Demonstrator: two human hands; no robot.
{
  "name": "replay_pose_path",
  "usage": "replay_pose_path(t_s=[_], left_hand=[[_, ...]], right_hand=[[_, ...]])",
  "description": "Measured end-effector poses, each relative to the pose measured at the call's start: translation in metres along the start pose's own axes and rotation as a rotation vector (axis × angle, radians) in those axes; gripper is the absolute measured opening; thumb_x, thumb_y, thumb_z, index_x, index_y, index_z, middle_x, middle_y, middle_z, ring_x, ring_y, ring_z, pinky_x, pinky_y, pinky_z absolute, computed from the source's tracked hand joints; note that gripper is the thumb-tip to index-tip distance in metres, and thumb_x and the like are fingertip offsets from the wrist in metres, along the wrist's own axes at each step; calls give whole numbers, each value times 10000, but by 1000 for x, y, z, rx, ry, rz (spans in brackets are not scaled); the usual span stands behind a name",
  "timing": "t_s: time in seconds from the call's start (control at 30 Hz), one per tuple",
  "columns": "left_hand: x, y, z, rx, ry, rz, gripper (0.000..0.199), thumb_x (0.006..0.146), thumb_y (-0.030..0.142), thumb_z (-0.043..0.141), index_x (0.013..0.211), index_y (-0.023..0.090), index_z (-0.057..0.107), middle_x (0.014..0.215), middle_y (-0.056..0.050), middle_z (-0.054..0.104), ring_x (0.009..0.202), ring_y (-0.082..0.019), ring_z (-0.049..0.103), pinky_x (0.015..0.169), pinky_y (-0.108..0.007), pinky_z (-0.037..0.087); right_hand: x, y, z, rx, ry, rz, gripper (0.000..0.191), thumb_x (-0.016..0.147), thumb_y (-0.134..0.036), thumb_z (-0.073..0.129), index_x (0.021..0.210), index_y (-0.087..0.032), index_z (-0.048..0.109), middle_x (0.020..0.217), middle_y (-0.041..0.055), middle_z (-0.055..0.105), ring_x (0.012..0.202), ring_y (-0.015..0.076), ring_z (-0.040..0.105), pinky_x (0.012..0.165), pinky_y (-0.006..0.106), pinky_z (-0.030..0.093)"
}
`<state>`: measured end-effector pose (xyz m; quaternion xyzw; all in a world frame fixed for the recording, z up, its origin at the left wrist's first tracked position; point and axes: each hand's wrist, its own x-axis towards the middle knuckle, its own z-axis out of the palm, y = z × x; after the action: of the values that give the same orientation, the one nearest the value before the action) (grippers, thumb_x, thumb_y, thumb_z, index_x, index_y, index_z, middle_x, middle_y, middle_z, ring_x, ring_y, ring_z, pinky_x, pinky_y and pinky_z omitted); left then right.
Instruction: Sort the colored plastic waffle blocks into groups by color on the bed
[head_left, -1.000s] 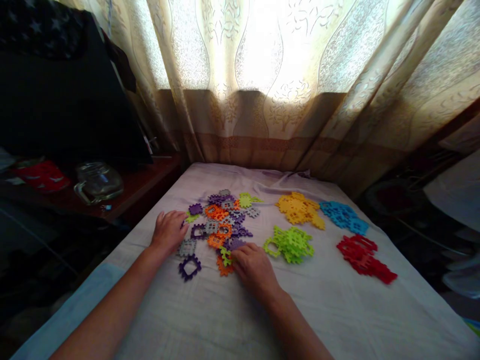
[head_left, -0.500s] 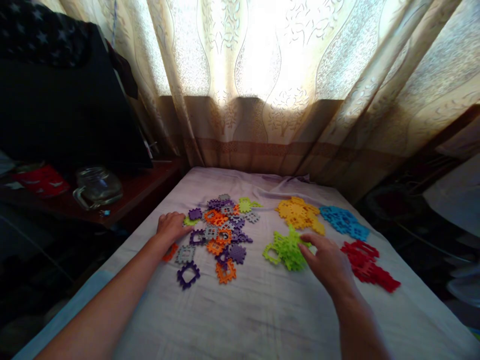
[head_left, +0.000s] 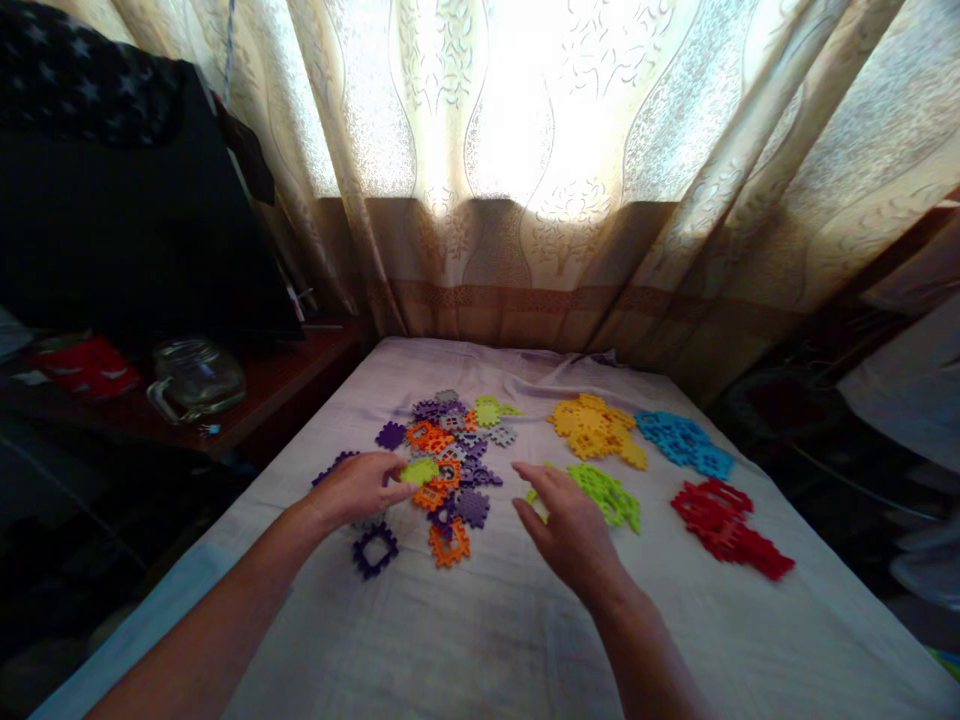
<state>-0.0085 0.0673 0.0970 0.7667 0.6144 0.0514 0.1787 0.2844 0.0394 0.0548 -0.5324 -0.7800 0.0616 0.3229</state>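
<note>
Between its thumb and fingers, my left hand [head_left: 365, 487] holds a lime green piece [head_left: 420, 472] over the mixed pile. That pile has purple, grey and orange notched plastic pieces, with an orange square frame [head_left: 450, 543] and a purple frame [head_left: 375, 550] at its near side. My right hand [head_left: 561, 515] has its thumb and fingers apart, nothing between them, in front of the lime green pile [head_left: 606, 492], partly covering it. Another green piece [head_left: 487, 411] lies at the mixed pile's far edge.
Yellow pieces [head_left: 592, 427], blue pieces [head_left: 686, 443] and red pieces [head_left: 724, 525] lie in separate piles on the right of the white sheet [head_left: 480, 640]. A glass jug [head_left: 196, 378] and a red container [head_left: 86, 366] stand left, by a dark screen [head_left: 127, 240]. Curtains hang behind.
My left hand has moved right, lifting the green piece from the pile's left edge. My right hand has moved left, off the green pile toward the middle.
</note>
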Motion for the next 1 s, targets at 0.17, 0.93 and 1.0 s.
replay_pose_path(t_s=[0.17,0.93,1.0], left_hand=[[-5,33,22,-355,-231,157,404,813,554,514,946,222,701,859,1,708,786,-166,615,703,-239,443],[-12,-28,118,10,799,205,313,928,417,462,1101,234,648,1118,-76,706,1060,-238,644,981,-442,481],[-9,-29,115,-60,856,190,297,930,396,463,1096,221,636,1082,-76,709,1025,-226,653,934,-405,517]], right_hand=[[-3,-38,20,30,-78,-187,214,870,-212,572,1049,-251,683,1085,71,676,995,197,609,859,305,483],[18,55,-3,-140,135,194,305,892,-335,459,1053,-215,688,1101,89,689,1049,218,617,938,372,469],[46,33,21,-119,-3,108,300,891,-310,489,1098,-212,683,1147,89,676,1086,211,601,971,351,446]])
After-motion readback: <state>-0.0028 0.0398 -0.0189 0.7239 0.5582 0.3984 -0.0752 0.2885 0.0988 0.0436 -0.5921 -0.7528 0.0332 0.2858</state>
